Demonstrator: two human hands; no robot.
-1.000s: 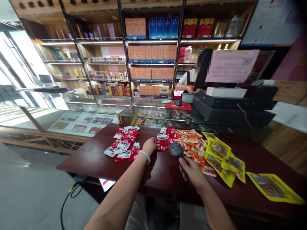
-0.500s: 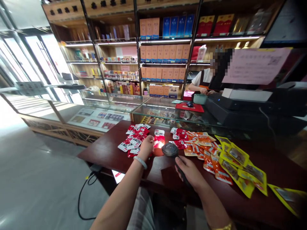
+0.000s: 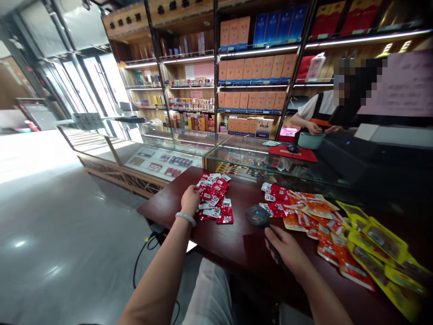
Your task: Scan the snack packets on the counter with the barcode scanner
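Note:
A pile of red-and-white snack packets (image 3: 215, 196) lies on the dark wooden table. At its left edge is my left hand (image 3: 191, 198), fingers curled together against the packets; what they pinch, if anything, is hidden. My right hand (image 3: 286, 246) grips the handle of a black barcode scanner (image 3: 257, 215), held over the table with its head pointing away from me. Beyond the scanner lie a few more red-and-white packets (image 3: 275, 203). Orange snack packets (image 3: 314, 205) overlap them on the right, followed by larger yellow packets (image 3: 382, 239).
A glass display counter (image 3: 250, 155) adjoins the table's far side, with a red mat (image 3: 293, 153) and mouse on it. Behind it a person (image 3: 313, 122) has both hands by a pale green container (image 3: 311, 140). Dark register equipment (image 3: 382, 153) stands at right. A cable (image 3: 137, 259) hangs left.
My left hand has moved left from the lit packet in front of the scanner to the pile's left edge. The scanner's bright light no longer shows. The view has turned left.

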